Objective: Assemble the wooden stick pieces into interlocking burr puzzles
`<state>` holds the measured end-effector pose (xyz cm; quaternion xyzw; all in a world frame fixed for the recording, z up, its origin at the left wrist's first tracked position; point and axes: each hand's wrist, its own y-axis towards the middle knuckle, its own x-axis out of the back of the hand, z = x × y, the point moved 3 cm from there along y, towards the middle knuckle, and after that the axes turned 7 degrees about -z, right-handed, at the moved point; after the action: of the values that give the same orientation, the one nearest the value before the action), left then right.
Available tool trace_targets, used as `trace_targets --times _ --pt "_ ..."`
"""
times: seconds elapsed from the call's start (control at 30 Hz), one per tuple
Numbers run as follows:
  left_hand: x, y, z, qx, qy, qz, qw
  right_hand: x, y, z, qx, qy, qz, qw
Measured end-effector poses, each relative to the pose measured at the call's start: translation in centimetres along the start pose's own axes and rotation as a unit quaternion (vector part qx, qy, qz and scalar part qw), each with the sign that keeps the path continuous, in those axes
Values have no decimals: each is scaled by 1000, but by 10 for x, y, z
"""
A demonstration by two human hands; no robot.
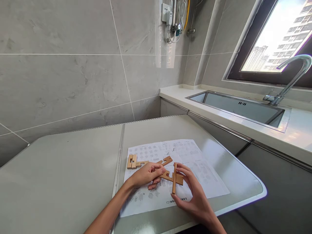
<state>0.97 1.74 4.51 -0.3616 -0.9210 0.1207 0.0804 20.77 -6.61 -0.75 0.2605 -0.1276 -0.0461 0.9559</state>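
Note:
Several notched wooden puzzle bars lie on a printed instruction sheet (195,169) on a grey table. My left hand (146,175) pinches a flat notched bar (170,177) at its left end. My right hand (195,195) holds a second bar (174,178) upright, crossing the first one. Two more bars sit behind my hands: a short stacked pair (132,161) at the left and a slanted notched bar (165,160) further right.
The grey table (73,169) has a metal seam running front to back. A counter with a steel sink (239,109) and a curved tap (290,79) stands to the right. Tiled wall behind, with a socket and cables (174,19).

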Motion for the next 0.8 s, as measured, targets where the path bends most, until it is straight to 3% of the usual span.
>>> trace_targets --times 0.8 --pt "0 -1 -1 -4 -2 -5 1000 -2 0 1 -16 -8 11 1000"
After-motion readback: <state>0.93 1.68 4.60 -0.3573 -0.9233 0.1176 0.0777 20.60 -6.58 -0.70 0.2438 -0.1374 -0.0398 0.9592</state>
